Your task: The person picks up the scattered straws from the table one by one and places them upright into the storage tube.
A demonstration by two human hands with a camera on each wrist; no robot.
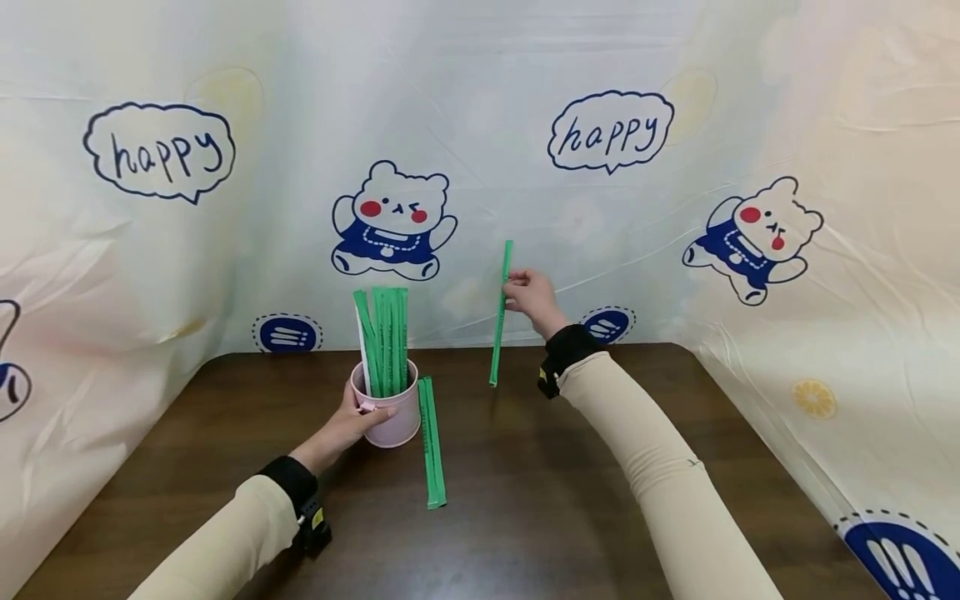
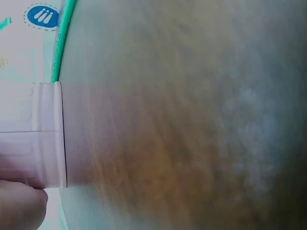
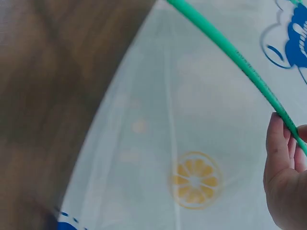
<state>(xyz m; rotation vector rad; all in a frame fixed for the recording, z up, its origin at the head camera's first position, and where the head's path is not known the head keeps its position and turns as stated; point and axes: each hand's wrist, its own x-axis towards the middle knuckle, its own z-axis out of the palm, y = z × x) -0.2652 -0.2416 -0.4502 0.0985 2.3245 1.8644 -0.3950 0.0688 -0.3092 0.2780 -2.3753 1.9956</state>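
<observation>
A pink cup [image 1: 396,427] stands upright on the table, packed with several green-wrapped straws [image 1: 388,337]. My left hand [image 1: 347,427] grips the cup from its left side, thumb across the front; the left wrist view catches only part of that hand [image 2: 21,203] against the cup wall [image 2: 31,139]. Up to the right, my right hand [image 1: 534,296] pinches a single green-wrapped straw [image 1: 498,333] near its middle and holds it nearly upright above the table's back edge. In the right wrist view the straw [image 3: 240,60] runs diagonally from the fingertips, with small dark print along it.
Just right of the cup, more green-wrapped straws [image 1: 432,442] lie lengthwise on the brown wooden table [image 1: 525,500]. A pale curtain [image 1: 480,125] with bear drawings hangs behind the table and along both sides.
</observation>
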